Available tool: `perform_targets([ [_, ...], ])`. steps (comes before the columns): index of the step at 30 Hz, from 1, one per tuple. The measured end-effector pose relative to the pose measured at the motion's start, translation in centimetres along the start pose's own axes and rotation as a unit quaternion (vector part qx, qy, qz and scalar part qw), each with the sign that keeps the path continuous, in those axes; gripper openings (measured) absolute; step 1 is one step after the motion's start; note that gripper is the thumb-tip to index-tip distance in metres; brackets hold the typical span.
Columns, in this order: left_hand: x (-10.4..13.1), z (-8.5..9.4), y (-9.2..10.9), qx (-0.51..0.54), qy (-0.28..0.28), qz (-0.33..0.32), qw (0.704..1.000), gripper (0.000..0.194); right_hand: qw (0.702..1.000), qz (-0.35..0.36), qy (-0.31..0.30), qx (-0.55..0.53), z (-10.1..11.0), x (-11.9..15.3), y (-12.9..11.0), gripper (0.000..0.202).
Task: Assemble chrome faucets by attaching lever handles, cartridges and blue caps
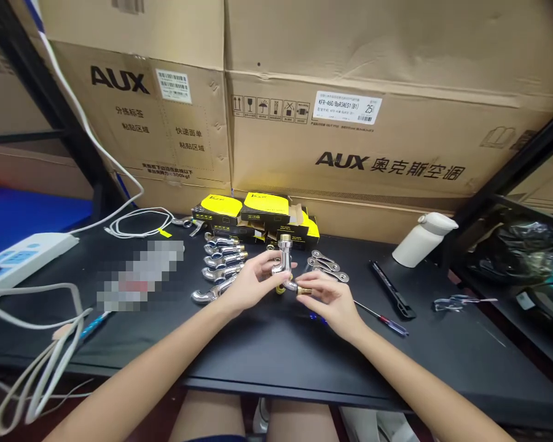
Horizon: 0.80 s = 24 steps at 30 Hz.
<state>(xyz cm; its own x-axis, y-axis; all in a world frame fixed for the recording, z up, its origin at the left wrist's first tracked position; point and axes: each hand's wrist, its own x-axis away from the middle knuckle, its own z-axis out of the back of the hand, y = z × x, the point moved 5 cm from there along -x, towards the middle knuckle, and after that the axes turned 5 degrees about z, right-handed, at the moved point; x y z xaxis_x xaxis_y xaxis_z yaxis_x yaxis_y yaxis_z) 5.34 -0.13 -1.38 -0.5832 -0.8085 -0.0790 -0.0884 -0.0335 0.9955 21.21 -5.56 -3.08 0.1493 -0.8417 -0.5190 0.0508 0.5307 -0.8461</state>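
Observation:
A chrome faucet fitting [284, 258] with a brass threaded top is held upright above the black table [239, 362]. My left hand [253, 279] grips its body from the left, fingers behind and thumb in front. My right hand [329, 301] pinches the brass-coloured end of the fitting's lower branch. Left of the hands, several chrome curved fittings [222, 260] lie in a column. Flat metal wrenches [327, 265] rest just behind my right hand. Part of something yellow shows under the fitting, mostly hidden.
Black and yellow boxes [265, 209] are stacked behind the hands. To the right lie a screwdriver [391, 325], a black cutter [392, 291] and a white bottle [421, 239]. A power strip [27, 261] and looped cables [50, 368] occupy the left. Large cartons [276, 141] stand behind.

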Motion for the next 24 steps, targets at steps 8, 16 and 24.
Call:
perform_targets([
  [8, 0.0, -0.1, -0.5, 0.029, -0.009, 0.036, 0.999, 0.047, 0.971, 0.135, -0.047, 0.191, 0.4, 0.0, -2.2, 0.029],
  [16, -0.4, 0.0, -1.2, 0.035, 0.013, 0.054, 0.998, 0.049, 0.923, 0.23, -0.093, 0.295, -0.1, 0.4, -2.9, 0.033],
  [24, 0.0, -0.9, -0.6, 0.032, -0.011, 0.042, 0.999, 0.05, 0.98, 0.035, -0.03, 0.193, 0.0, 0.6, -0.8, 0.016],
])
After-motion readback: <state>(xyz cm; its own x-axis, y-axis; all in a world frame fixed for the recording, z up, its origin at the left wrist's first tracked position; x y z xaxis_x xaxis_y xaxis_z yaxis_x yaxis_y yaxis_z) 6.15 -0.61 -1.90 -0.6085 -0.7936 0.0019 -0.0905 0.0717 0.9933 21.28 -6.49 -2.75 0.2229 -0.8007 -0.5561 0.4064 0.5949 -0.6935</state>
